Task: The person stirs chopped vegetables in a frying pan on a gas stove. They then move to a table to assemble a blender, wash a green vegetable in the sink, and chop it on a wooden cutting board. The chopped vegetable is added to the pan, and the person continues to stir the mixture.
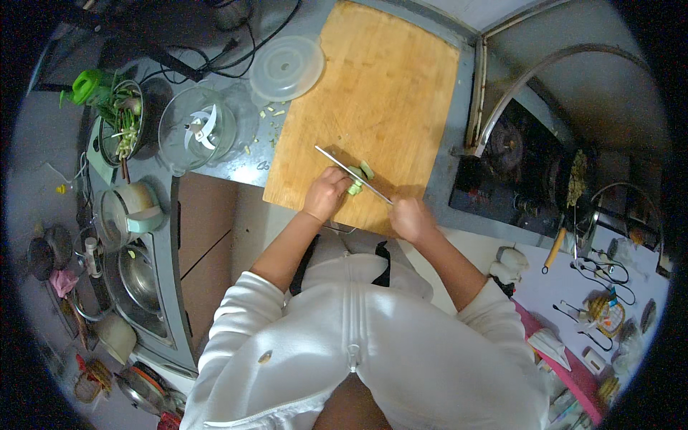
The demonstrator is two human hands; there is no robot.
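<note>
My right hand (413,217) grips the handle of a kitchen knife (352,173), whose blade slants up and left over a wooden cutting board (387,80). Pale green vegetable pieces (355,187) lie against the blade near the board's front edge. Fingers of my left hand (324,194) are curled onto the pieces on the blade's left side. Another cut piece (367,170) rests just beyond the blade, to its right. The fingertips of my left hand are partly hidden, so their exact hold is hard to see.
Left of the board stand a clear blender bowl (223,141) with metal blades and a translucent lid (287,69) overlapping the board. Green scraps dot the counter between. Farther left are a pot of green vegetables (128,121) and a sink (141,279). A black cooktop (502,161) lies right.
</note>
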